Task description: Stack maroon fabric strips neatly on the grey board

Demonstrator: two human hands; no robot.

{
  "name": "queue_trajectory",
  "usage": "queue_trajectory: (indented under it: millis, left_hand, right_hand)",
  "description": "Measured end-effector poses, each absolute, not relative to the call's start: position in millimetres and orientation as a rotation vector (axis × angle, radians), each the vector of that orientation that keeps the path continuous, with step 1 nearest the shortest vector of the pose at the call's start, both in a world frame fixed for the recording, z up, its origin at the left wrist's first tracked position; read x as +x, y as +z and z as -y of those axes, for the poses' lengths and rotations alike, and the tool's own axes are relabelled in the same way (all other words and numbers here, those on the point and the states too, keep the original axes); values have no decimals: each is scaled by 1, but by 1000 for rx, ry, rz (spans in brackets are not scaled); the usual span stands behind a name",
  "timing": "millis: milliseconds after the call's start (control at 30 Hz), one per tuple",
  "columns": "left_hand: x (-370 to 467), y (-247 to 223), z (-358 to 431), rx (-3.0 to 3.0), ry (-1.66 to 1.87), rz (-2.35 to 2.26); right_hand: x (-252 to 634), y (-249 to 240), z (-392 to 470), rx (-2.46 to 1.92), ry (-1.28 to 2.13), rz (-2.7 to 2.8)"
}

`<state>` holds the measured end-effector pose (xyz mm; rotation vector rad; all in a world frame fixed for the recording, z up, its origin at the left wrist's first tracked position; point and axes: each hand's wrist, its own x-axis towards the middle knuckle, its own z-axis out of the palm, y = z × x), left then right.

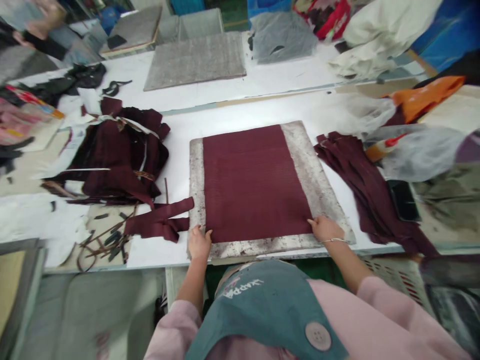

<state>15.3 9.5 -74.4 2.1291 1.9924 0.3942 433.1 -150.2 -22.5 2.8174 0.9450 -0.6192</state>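
A maroon fabric panel [255, 182] lies flat and smooth on a worn, pale board [309, 150], whose stained surface shows at both sides and along the near edge. At the panel's near left corner, my left hand [199, 243] pinches the fabric edge, its thumb against the corner. My right hand [327, 229], with a thin bracelet at the wrist, has its fingers closed on the near right corner. Maroon fabric strips [161, 220] lie just left of the board. Longer maroon strips [356, 185] are heaped to its right.
A tied stack of maroon pieces [116, 150] stands at left, scraps [110, 242] below it. To the right are a phone [403, 200], a glue bottle [386, 146] and plastic bags [423, 150]. Another board [197, 60] lies behind. A person's arm [41, 30] shows far left.
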Motion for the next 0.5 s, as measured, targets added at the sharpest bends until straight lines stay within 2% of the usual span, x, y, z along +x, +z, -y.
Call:
queue_trajectory:
  millis: [167, 267, 400, 500]
  left_hand:
    - [-4, -92, -8, 2047, 751, -1903]
    - [0, -89, 8, 2168, 802, -1812]
    - [29, -79, 38, 2609, 418, -1310]
    - [46, -79, 50, 2632, 196, -1396]
  right_hand:
    - [450, -30, 153, 2763, -662, -922]
    - [456, -38, 156, 2744, -720, -961]
    - [460, -47, 158, 2742, -730, -938]
    - [464, -51, 160, 2730, -737, -979]
